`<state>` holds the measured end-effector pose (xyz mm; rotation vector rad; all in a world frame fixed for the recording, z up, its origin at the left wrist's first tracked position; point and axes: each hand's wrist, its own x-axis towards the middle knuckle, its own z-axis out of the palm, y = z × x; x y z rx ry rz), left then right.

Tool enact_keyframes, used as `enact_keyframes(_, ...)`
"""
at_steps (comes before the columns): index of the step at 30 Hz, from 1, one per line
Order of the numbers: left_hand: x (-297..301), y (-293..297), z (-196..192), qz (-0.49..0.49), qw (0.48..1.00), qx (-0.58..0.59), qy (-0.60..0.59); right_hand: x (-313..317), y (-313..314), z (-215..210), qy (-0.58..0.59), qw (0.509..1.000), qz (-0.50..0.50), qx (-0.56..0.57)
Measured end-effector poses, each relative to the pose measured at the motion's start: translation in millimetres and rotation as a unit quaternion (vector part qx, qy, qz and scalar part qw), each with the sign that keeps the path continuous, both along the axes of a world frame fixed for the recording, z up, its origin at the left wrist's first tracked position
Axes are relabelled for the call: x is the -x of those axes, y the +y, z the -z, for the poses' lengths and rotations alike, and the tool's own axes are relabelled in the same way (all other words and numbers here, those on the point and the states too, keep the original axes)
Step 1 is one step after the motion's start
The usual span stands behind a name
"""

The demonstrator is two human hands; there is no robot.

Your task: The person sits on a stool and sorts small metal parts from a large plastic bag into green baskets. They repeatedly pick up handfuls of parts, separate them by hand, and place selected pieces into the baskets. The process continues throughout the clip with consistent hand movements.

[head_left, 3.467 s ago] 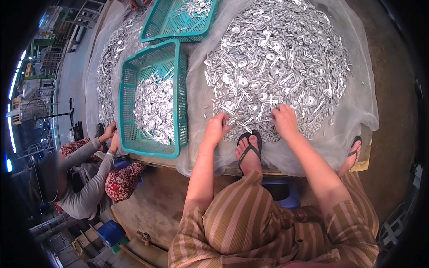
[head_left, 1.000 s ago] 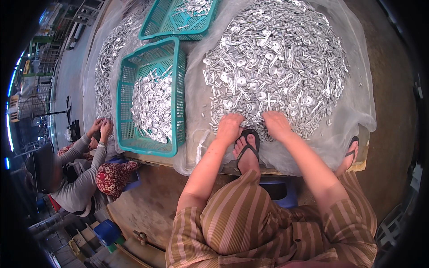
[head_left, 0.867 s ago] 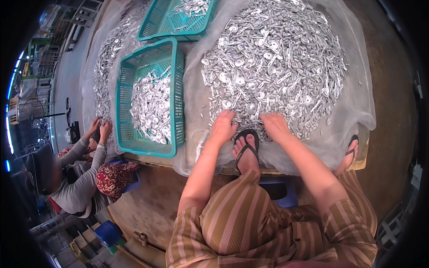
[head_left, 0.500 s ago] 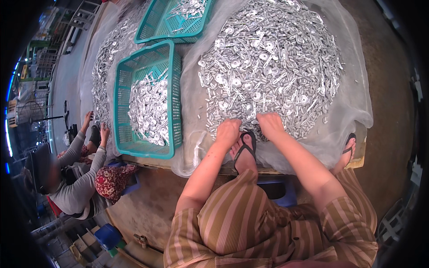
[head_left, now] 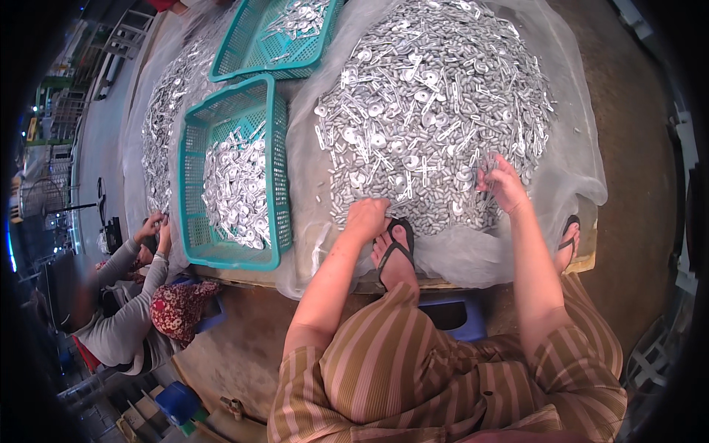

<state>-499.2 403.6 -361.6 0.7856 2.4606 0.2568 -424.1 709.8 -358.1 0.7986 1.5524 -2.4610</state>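
Observation:
A broad heap of small silvery metal parts (head_left: 436, 96) lies in front of me: short rod-like pellets mixed with flat slotted strips and round discs with a hole. My left hand (head_left: 367, 218) is closed at the heap's near edge, fingertips pinched beside a slotted strip; what it grips is hidden. Farther right, my right hand (head_left: 504, 184) hovers over or touches the heap with its fingers apart and slightly blurred; no held piece is plain there. Left of the heap, a green plastic basket (head_left: 278, 170) contains flat metal parts.
Behind that basket is a second green basket (head_left: 284, 70) with similar parts. Clear plastic sheeting (head_left: 473, 258) lies under the heap. My sandalled foot (head_left: 395, 247) rests by my left hand. At the left, a co-worker's hands (head_left: 159, 224) are at another heap (head_left: 159, 125).
My right hand has moved right and away from my left hand, its fingers spreading. My left hand stays near the heap's front edge. The whole view has shifted slightly.

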Motion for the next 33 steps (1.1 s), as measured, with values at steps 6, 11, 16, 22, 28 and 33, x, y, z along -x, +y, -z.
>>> enact_keyframes(6, -3, 0, 2, -0.043, 0.999, 0.028, -0.012, 4, -29, 5, -0.056, 0.805, -0.145, -0.573)
enact_keyframes(11, -8, -2, 7, -0.029, 0.999, -0.001, 0.028, 5, -35, 10, -0.019, 0.722, -0.134, -0.679)
enact_keyframes(16, -10, -9, 12, -0.142, 0.989, -0.028, -0.019, 9, -21, 19, 0.045, 0.736, -0.026, -0.674)
enact_keyframes(22, -4, -2, -2, -0.078, 0.993, 0.075, -0.044, 8, 5, 25, -0.009, 0.995, 0.095, -0.013)
enact_keyframes(28, -3, -32, 8, -0.040, 0.997, -0.016, -0.067, 4, -13, -21, -0.007, 0.981, 0.053, 0.188)
enact_keyframes(33, -6, -25, -4, -0.070, 0.992, 0.008, -0.105, -5, 5, 30, 0.002, 0.996, -0.045, 0.082)
